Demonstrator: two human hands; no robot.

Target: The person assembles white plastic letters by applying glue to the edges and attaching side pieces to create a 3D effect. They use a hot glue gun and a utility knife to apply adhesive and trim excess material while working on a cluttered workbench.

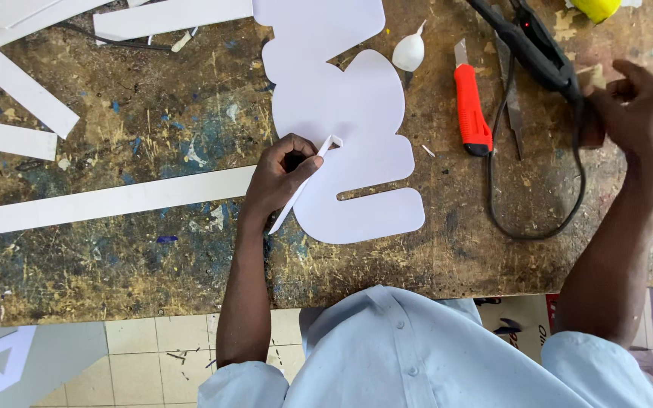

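— Left hand (277,181)?
— Curled over the workbench (115,257), fingers (290,143) bent close round a narrow white strip (301,185). Thumb pressed along its side, strip pinched and slanting up to a small folded tip beside the white cutout (357,113).

— And the cutout?
— Flat on the bench, rounded lobes, directly right of that hand; strip's upper end over its edge. Touching or just above, impossible to tell.

— Right hand (629,106)?
— Far right of the bench, blurred. Fingers half curled near the lower end of a black glue gun (530,45), where the black cord (576,189) leaves it. Grip closed on the gun or merely against it: cannot tell.

— Around them?
— Red knife (471,106) lying between cutout and cord, blade end pointing away. Small white bulb-shaped piece (408,53) just above the cutout. Long white strip (107,202) running left from the left wrist; shorter offcuts (24,87) scattered at upper left. Yellow object (597,7) at the top edge, mostly out of view. Pale blue shirt (417,355) at the bottom, tiled floor (153,347) below the bench edge.
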